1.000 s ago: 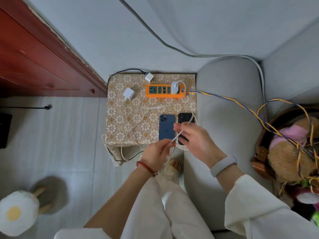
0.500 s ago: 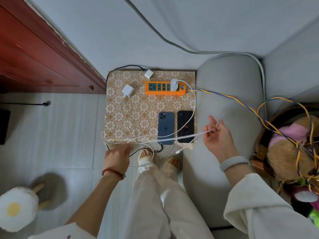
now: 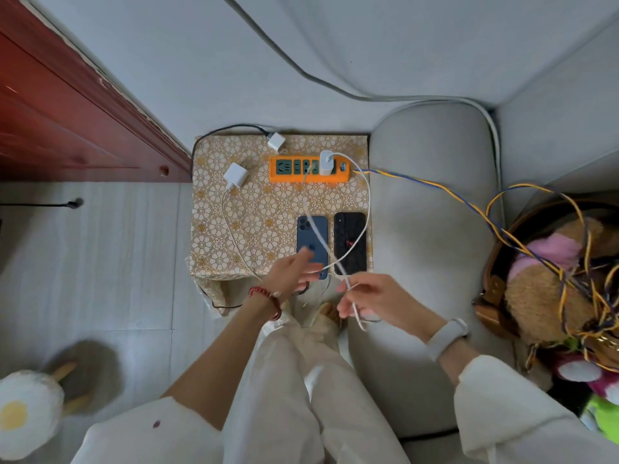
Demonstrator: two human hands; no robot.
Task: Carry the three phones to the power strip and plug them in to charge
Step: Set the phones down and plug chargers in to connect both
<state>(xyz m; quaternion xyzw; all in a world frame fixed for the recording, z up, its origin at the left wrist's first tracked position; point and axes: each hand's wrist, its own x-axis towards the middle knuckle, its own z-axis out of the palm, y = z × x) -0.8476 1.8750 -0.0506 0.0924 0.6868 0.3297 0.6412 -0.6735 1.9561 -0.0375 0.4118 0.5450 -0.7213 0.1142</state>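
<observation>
A blue phone (image 3: 312,241) and a black phone (image 3: 349,242) lie face down side by side on a small table with a patterned cloth (image 3: 261,209). Behind them sits an orange power strip (image 3: 308,169) with one white charger (image 3: 326,163) plugged in. Its white cable (image 3: 367,216) loops over the black phone down to my right hand (image 3: 371,298), which pinches it near the table's front edge. My left hand (image 3: 292,272) hovers blurred over the blue phone's near end, fingers spread, with a white cable running past it; whether it holds that cable I cannot tell. No third phone is in view.
Two loose white chargers (image 3: 236,175) (image 3: 276,142) lie on the cloth. A grey sofa arm (image 3: 428,202) is right of the table, a basket of plush toys (image 3: 552,283) further right. A red wooden cabinet (image 3: 67,105) stands left. A fried-egg stool (image 3: 26,413) is at lower left.
My left hand has swung from the table's front left corner up toward the blue phone. My right hand has come in from the sofa arm to the table's front, bringing the white cable.
</observation>
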